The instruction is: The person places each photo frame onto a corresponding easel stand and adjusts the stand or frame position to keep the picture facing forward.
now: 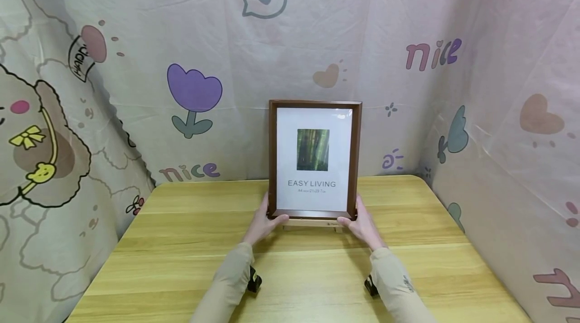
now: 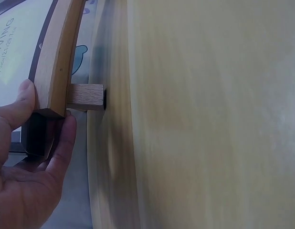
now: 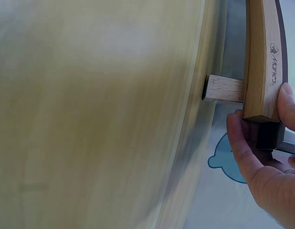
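A brown picture frame stands nearly upright at the table's far side, showing a bamboo print on a white sheet. Its lower edge meets a pale wooden easel ledge, with a short leg below. My left hand grips the lower left corner, thumb in front and fingers behind. At the lower right corner, my right hand holds on the same way. The right wrist view shows the right thumb beside the ledge's lettering. The easel's back is hidden behind the frame.
A wood-grain table extends in front and to both sides. Printed cloth hangs behind it and along the left and right. Black straps with small devices sit at both wrists.
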A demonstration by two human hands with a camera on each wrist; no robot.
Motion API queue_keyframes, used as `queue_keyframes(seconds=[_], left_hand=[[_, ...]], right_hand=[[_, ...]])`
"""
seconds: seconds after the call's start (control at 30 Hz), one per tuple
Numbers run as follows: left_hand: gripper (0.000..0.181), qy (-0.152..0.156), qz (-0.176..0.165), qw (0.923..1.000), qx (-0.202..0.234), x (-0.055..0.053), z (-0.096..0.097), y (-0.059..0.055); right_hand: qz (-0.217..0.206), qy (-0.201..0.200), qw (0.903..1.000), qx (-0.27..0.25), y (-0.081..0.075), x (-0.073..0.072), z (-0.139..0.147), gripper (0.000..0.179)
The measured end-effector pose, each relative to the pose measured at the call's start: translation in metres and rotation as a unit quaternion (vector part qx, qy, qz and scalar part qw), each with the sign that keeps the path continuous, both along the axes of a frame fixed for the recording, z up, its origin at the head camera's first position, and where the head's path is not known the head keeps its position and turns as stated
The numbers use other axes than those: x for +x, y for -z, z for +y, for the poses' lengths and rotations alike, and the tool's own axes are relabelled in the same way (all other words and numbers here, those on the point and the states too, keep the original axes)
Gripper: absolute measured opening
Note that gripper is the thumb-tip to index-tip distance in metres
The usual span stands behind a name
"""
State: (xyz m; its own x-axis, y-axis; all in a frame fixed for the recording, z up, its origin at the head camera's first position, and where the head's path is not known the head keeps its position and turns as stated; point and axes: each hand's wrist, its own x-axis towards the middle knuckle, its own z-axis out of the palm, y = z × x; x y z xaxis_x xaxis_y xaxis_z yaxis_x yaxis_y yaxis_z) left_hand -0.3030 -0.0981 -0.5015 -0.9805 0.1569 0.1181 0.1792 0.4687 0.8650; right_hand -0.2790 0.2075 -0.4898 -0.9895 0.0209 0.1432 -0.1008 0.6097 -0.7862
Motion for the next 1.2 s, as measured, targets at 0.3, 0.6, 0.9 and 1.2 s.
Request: queue_keyframes(seconds=[0.3,0.6,0.9,1.2], left_hand=[[0.109,-0.007,-0.010,0.9999,0.000,0.002,-0.006,0.001],[0.108,-0.005,0.014,0.9999,0.002,0.002,-0.014,0.002],[0.109,-0.009,0.008,0.9999,0.006,0.004,-0.023,0.004],[0.106,-0.009,0.027,0.9996,0.004,0.004,-0.029,0.005]], right_hand=[[0.000,-0.001,1.0000,-0.001,-0.001,-0.002,-0.006,0.099],[0.000,-0.011,0.9999,0.006,-0.002,-0.003,-0.014,0.101],[-0.004,-0.014,0.9998,0.009,-0.001,-0.006,-0.021,0.103],[0.000,-0.019,0.9998,0.001,-0.001,-0.007,-0.028,0.102]])
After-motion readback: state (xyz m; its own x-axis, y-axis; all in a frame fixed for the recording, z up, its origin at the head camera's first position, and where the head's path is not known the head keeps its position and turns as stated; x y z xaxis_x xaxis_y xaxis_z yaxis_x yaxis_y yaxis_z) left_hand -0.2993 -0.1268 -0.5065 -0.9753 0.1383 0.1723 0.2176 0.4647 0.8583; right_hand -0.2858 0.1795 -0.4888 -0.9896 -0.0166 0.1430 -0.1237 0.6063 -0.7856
